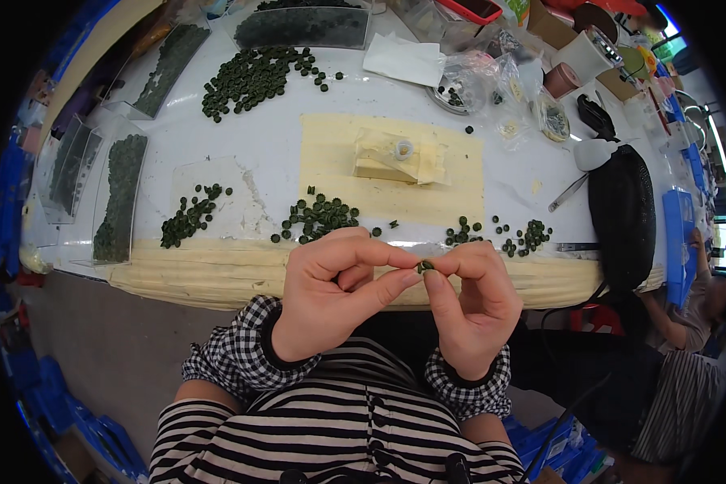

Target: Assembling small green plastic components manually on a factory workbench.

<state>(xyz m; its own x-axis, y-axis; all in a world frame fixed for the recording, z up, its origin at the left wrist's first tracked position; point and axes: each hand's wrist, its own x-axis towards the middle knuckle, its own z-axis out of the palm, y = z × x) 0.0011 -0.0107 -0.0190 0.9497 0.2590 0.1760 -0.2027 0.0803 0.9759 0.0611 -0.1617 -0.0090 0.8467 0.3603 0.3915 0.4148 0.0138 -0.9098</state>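
Observation:
Just over the table's near edge, a small dark green round piece [425,265] is pinched between my two hands. My left hand [331,294] has its thumb and index fingertip closed on the piece's left side. From the right, the thumb and index finger of my right hand [477,302] are closed on it too, partly covering it. Similar toothed green pieces lie in a pile [323,218] beyond my left hand. Smaller groups of them sit beyond my right hand [532,237] and further left [189,216].
A taped block [395,161] with a small round fitting stands on a yellow sheet [319,145]. Clear trays [123,198] of green pieces line the left and back, near a large heap [254,81]. Tweezers [569,194] and a black bag-like object [621,218] lie right. Another person [686,315] is far right.

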